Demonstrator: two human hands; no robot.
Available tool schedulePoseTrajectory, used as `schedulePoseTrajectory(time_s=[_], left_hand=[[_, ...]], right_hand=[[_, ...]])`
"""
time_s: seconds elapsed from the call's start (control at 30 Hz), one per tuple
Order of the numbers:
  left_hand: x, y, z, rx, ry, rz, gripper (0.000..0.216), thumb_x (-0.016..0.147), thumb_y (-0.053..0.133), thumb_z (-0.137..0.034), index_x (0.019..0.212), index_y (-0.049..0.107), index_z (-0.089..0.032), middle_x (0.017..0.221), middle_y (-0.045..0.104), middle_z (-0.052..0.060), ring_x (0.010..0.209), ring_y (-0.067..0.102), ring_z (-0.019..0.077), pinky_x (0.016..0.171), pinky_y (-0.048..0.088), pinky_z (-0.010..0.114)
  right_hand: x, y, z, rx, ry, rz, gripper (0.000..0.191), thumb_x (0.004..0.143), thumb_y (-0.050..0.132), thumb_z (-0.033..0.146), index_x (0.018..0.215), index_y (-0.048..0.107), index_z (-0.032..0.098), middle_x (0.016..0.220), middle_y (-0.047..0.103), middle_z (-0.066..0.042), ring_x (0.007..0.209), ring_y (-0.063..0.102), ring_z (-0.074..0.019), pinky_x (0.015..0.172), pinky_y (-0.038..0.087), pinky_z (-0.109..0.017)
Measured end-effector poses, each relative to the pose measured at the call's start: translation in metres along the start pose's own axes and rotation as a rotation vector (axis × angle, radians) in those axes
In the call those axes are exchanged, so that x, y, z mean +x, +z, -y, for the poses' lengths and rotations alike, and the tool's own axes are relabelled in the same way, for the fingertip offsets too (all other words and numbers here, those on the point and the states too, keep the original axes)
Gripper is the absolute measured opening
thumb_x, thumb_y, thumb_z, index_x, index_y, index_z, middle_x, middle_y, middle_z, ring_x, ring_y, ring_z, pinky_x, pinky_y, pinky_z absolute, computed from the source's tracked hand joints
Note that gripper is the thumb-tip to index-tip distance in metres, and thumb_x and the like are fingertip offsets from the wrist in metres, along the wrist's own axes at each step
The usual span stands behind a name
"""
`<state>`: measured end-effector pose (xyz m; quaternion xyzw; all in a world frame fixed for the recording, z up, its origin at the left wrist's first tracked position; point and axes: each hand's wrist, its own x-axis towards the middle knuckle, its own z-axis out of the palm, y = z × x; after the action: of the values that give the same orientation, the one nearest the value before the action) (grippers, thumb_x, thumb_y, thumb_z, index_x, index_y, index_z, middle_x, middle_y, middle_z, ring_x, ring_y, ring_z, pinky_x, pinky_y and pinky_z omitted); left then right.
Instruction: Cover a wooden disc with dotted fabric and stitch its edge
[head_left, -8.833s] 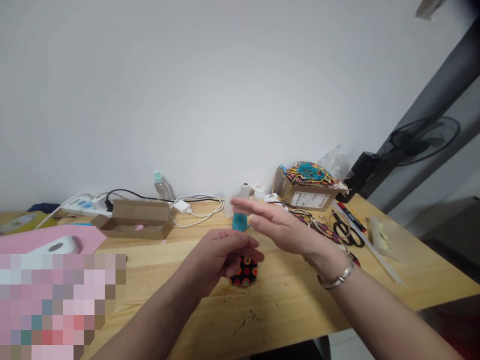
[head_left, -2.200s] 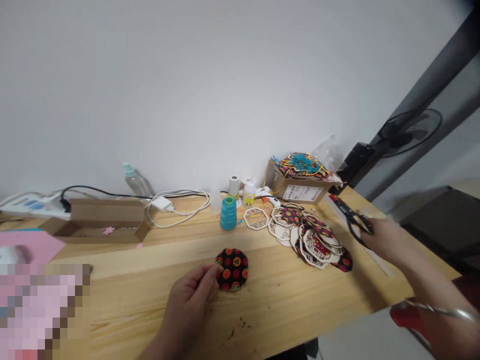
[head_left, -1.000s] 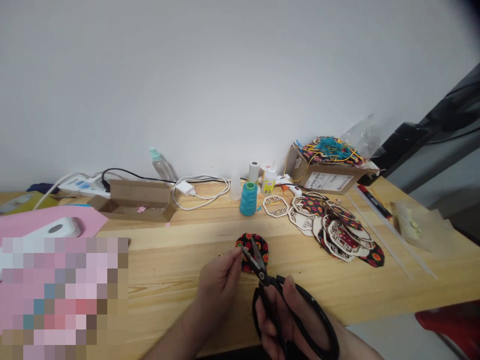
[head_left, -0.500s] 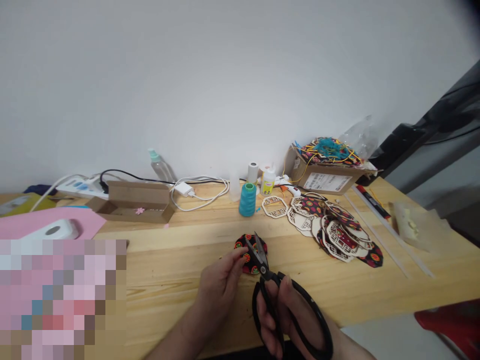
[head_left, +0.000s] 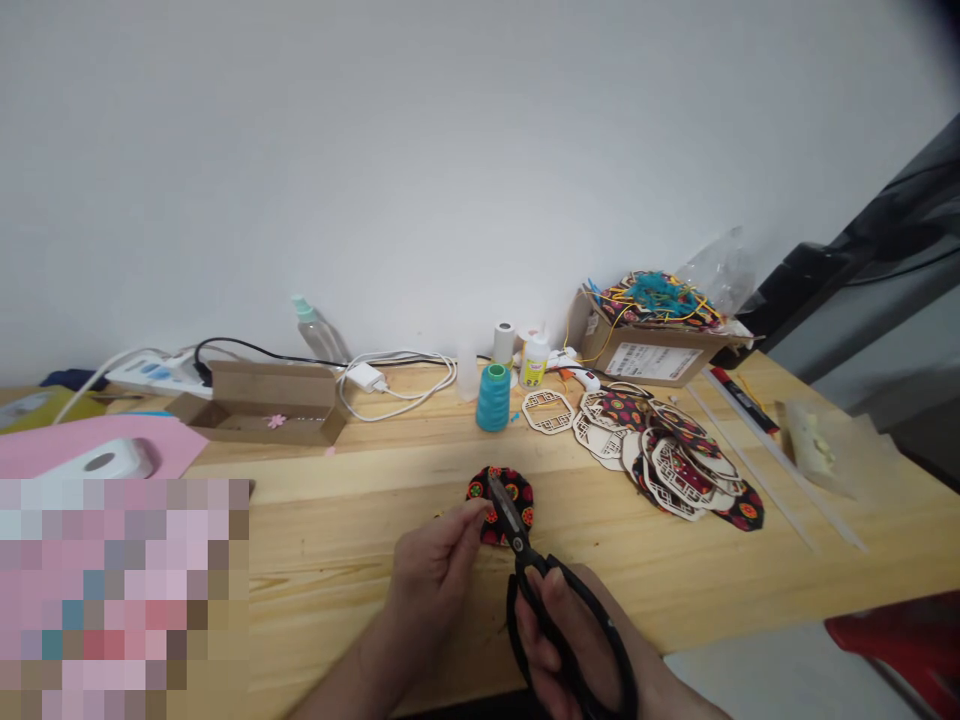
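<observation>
My right hand (head_left: 559, 640) grips black-handled scissors (head_left: 517, 540), whose blades are now closed together. The blades lie over a dark, round, flower-patterned fabric piece (head_left: 517, 492) on the wooden table. At the left side of that fabric is my left hand (head_left: 439, 560), thumb and forefinger pinched together by the blade tips. What sits between those fingertips, if anything, is too small to make out. Just beyond the fabric stands a cone of teal thread (head_left: 494, 400).
Right of me lies a pile of lattice wooden cutouts and patterned fabric (head_left: 675, 460). Behind it stands a cardboard box (head_left: 652, 355) stuffed with fabric and threads. Glue bottle (head_left: 535, 362), glue gun (head_left: 574, 370), white cable (head_left: 412, 410) and open narrow box (head_left: 262, 420) line the wall.
The scissor blades have gone from spread apart to closed, and the handles have come together in my right hand. My left hand stays pinched at the fabric.
</observation>
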<state>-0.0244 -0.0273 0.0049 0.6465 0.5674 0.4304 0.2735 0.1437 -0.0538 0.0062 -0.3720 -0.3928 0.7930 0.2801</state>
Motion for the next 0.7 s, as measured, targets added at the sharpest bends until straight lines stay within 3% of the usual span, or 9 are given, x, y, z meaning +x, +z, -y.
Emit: schedulePoseTrajectory(time_s=[0.13, 0.2, 0.27, 0.37, 0.43, 0.53, 0.6, 0.7], left_hand=[[0.0, -0.002, -0.003, -0.017, -0.041, -0.006, 0.024, 0.084, 0.049, -0.026, 0.093, 0.071, -0.019, 0.085, 0.076, 0.002, 0.078, 0.069, 0.017, 0.069, 0.052, 0.021], [0.001, -0.003, -0.005, -0.026, -0.082, -0.027, 0.025, 0.084, 0.049, -0.027, 0.092, 0.071, -0.02, 0.082, 0.075, 0.002, 0.076, 0.069, 0.0173, 0.067, 0.051, 0.022], [0.003, -0.004, -0.007, -0.036, -0.132, -0.046, 0.025, 0.084, 0.049, -0.029, 0.09, 0.071, -0.019, 0.072, 0.074, 0.001, 0.067, 0.067, 0.0163, 0.062, 0.05, 0.022], [0.004, -0.005, -0.009, -0.062, -0.201, -0.067, 0.026, 0.083, 0.05, -0.032, 0.089, 0.072, -0.019, 0.057, 0.067, -0.002, 0.052, 0.059, 0.0136, 0.051, 0.046, 0.02], [0.004, -0.005, -0.01, -0.086, -0.218, -0.077, 0.026, 0.081, 0.052, -0.032, 0.089, 0.072, -0.019, 0.055, 0.064, -0.002, 0.05, 0.056, 0.013, 0.05, 0.043, 0.02], [0.004, -0.004, -0.01, -0.103, -0.224, -0.08, 0.024, 0.08, 0.053, -0.031, 0.089, 0.073, -0.019, 0.051, 0.06, -0.003, 0.048, 0.052, 0.0124, 0.048, 0.04, 0.02], [0.004, -0.004, -0.01, -0.111, -0.23, -0.073, 0.024, 0.081, 0.053, -0.031, 0.088, 0.073, -0.02, 0.05, 0.059, -0.004, 0.047, 0.051, 0.0124, 0.047, 0.039, 0.02], [0.004, -0.004, -0.01, -0.133, -0.23, -0.058, 0.024, 0.081, 0.052, -0.031, 0.09, 0.072, -0.02, 0.054, 0.061, -0.003, 0.051, 0.053, 0.0133, 0.052, 0.041, 0.021]], right_hand=[[-0.002, -0.013, 0.015, -0.266, -0.073, -0.152, 0.057, 0.075, 0.035, 0.075, 0.064, 0.043, 0.019, 0.046, 0.035, 0.007, 0.032, 0.032, -0.0053, 0.032, 0.022, -0.018], [-0.007, -0.029, 0.028, -0.669, -0.104, -0.283, 0.05, 0.07, 0.052, 0.068, 0.06, 0.047, 0.019, 0.046, 0.041, 0.004, 0.037, 0.039, -0.009, 0.037, 0.025, -0.021], [-0.014, -0.048, 0.042, -1.179, -0.097, -0.514, 0.035, 0.069, 0.062, 0.052, 0.06, 0.053, 0.019, 0.053, 0.054, -0.001, 0.047, 0.049, -0.0149, 0.044, 0.028, -0.024], [-0.027, -0.072, 0.055, -1.659, 0.055, -0.736, 0.018, 0.077, 0.056, 0.035, 0.07, 0.06, 0.019, 0.066, 0.064, -0.008, 0.062, 0.06, -0.0238, 0.051, 0.034, -0.028], [-0.034, -0.084, 0.058, -1.755, 0.116, -0.747, 0.017, 0.08, 0.051, 0.03, 0.077, 0.062, 0.018, 0.075, 0.066, -0.01, 0.069, 0.063, -0.0263, 0.056, 0.039, -0.031], [-0.039, -0.096, 0.06, -1.768, 0.055, -0.709, 0.017, 0.079, 0.052, 0.026, 0.086, 0.064, 0.017, 0.085, 0.066, -0.011, 0.076, 0.063, -0.0267, 0.063, 0.044, -0.034], [-0.038, -0.097, 0.059, -1.762, -0.079, -0.712, 0.017, 0.078, 0.053, 0.024, 0.085, 0.066, 0.015, 0.085, 0.066, -0.012, 0.08, 0.062, -0.0281, 0.069, 0.045, -0.038], [-0.027, -0.082, 0.057, -1.556, -0.44, -0.736, 0.022, 0.082, 0.05, 0.026, 0.086, 0.07, 0.016, 0.086, 0.065, -0.011, 0.084, 0.059, -0.0263, 0.075, 0.045, -0.039]])
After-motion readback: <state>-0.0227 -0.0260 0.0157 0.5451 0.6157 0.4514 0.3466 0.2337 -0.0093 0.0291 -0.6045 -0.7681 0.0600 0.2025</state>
